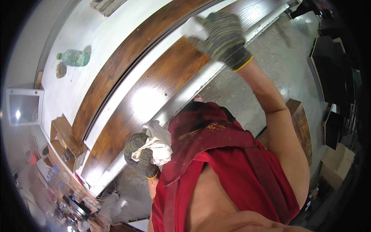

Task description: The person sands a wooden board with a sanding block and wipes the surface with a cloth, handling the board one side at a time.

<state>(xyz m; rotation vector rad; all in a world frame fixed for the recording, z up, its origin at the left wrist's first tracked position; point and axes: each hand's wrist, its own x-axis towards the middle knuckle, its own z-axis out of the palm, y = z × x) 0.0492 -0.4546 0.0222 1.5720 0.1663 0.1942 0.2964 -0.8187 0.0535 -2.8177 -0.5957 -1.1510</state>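
Right hand: gloved (226,40), blurred, thumb and fingers closing on a white wad (194,28) over the upper part of the near board; whether it presses the surface, I cannot tell.
Left hand: gloved (140,156), fingers curled round a bunched white cloth (160,149), beside the near board's lower part.
Near board: brown wood-grain (176,73), glossy, lying on the white worktop (112,29) nearest the red apron (220,149).
Far board: similar brown (116,62), alongside the near one, a gap between.
Worktop's far side: greenish bottle (75,58), lying down.
Worktop's left end: open cardboard box (58,131).
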